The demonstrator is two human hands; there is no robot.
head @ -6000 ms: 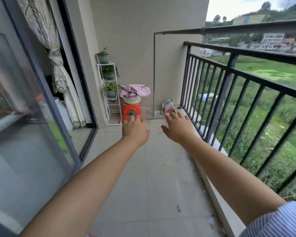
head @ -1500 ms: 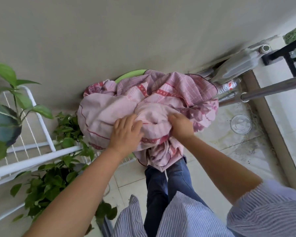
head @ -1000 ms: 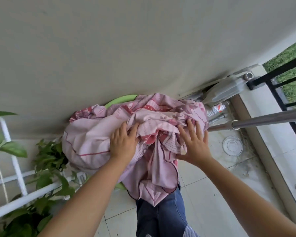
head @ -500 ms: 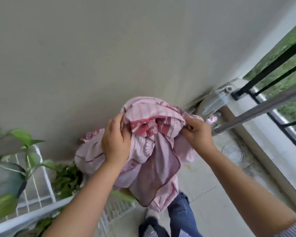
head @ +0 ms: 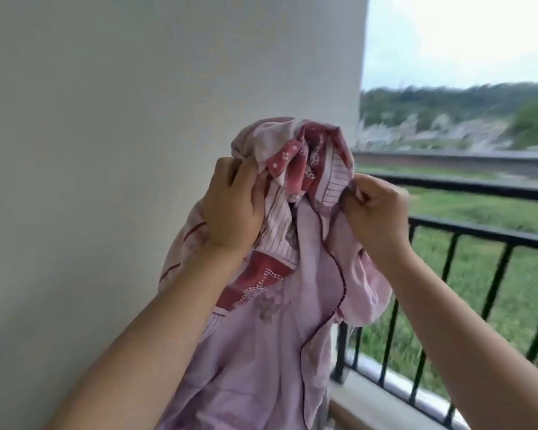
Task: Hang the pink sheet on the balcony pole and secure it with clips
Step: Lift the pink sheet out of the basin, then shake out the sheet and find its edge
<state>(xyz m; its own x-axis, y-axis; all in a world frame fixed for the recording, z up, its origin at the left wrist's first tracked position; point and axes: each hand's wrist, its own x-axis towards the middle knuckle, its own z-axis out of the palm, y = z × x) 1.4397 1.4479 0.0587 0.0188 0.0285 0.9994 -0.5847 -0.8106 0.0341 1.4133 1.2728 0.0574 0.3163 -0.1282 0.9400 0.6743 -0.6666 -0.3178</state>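
Note:
The pink sheet (head: pixel 280 321), bunched with red patterned bands, hangs in front of me at chest to face height. My left hand (head: pixel 230 209) grips a bundle of its cloth on the left side. My right hand (head: pixel 376 209) pinches a striped edge of it on the right. The lower part of the sheet drapes down between my forearms. A grey horizontal bar (head: pixel 466 159), blurred, runs behind the sheet above the railing; it may be the balcony pole. No clips are in view.
A plain pale wall (head: pixel 121 135) fills the left and centre. The black balcony railing (head: pixel 479 234) runs along the right, over a low ledge (head: pixel 379 398). Beyond it lie grass and blurred trees.
Both hands have lifted the sheet up off the basin to face height. The view has swung up from the floor and plant shelf to the wall and railing.

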